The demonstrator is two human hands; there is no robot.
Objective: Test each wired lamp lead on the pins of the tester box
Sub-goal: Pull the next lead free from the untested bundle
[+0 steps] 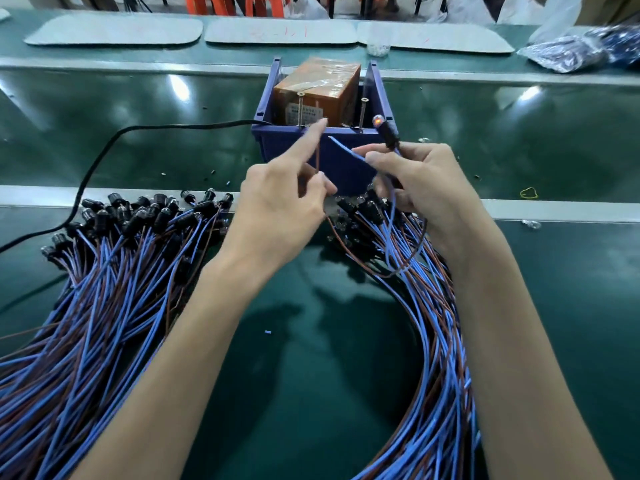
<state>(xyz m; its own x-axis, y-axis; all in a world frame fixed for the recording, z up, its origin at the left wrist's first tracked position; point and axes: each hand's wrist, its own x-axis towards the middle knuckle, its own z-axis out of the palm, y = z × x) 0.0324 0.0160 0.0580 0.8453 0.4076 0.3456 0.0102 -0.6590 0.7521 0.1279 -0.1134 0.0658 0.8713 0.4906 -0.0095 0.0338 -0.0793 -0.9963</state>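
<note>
Orange tester box inside blue bin

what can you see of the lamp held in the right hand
The lamp has a black barrel body and a small clear tip glowing orange. It tilts up and slightly left by the blue bin's right corner. The right hand grips its lower end. Its blue wire juts from the fingers toward the bin; the left hand pinches its brown wire.

Green surface: smooth, v. glossy, reflects lights. Blue bin: matt plastic. Orange tester box under shiny clear tape; metal screw pins. Piled lamp leads: smooth plastic insulation, black plastic holders.
</note>
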